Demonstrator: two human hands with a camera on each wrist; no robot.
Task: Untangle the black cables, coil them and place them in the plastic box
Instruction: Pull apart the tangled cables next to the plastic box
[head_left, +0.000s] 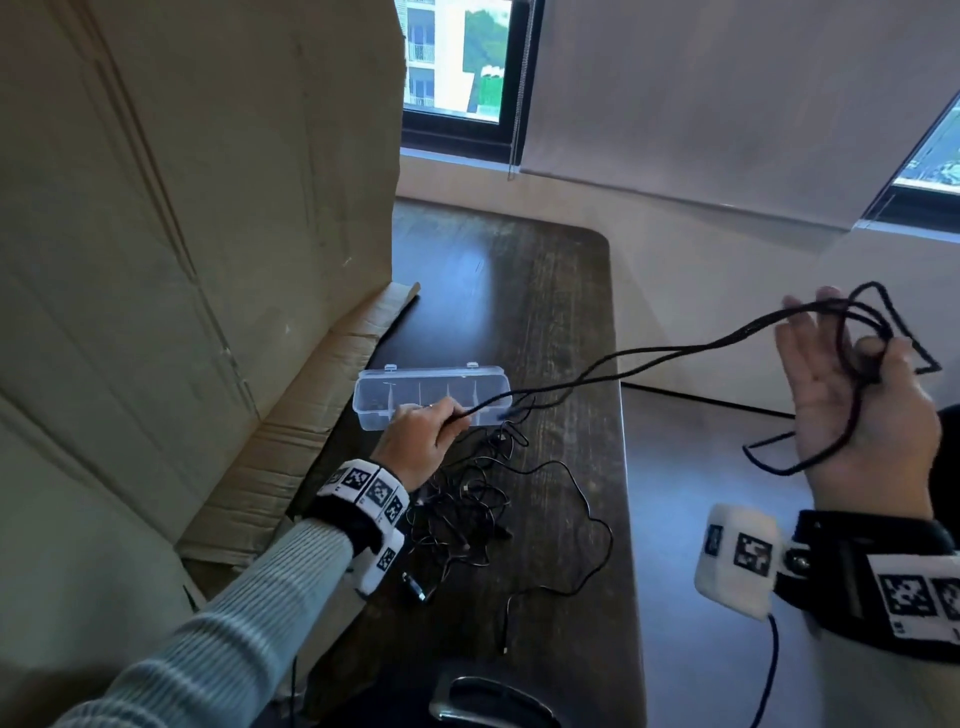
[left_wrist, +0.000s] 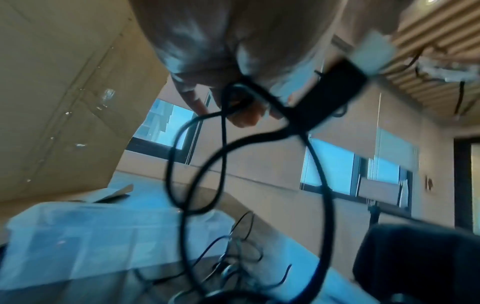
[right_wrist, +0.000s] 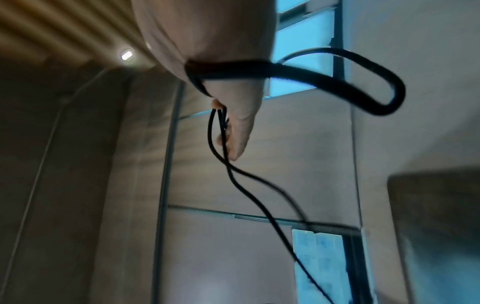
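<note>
A thick black cable (head_left: 748, 328) stretches in two strands between my hands above the table. My left hand (head_left: 423, 436) grips one end of it just in front of the clear plastic box (head_left: 431, 373), which lies open on the dark table. My right hand (head_left: 852, 384) is raised off to the right, palm toward me, with several loops of the cable (right_wrist: 363, 82) round it and the thumb pinching them. A tangle of thin black cables (head_left: 467, 499) lies on the table below my left hand. The left wrist view is blurred and shows cable loops (left_wrist: 223, 144) and the box (left_wrist: 78, 236).
A tall cardboard box (head_left: 182, 234) stands along the table's left side, its flap lying beside the plastic box. The dark wooden table (head_left: 545, 291) ends at right, with pale floor beyond. Loose thin cable ends trail toward the front edge (head_left: 571, 571).
</note>
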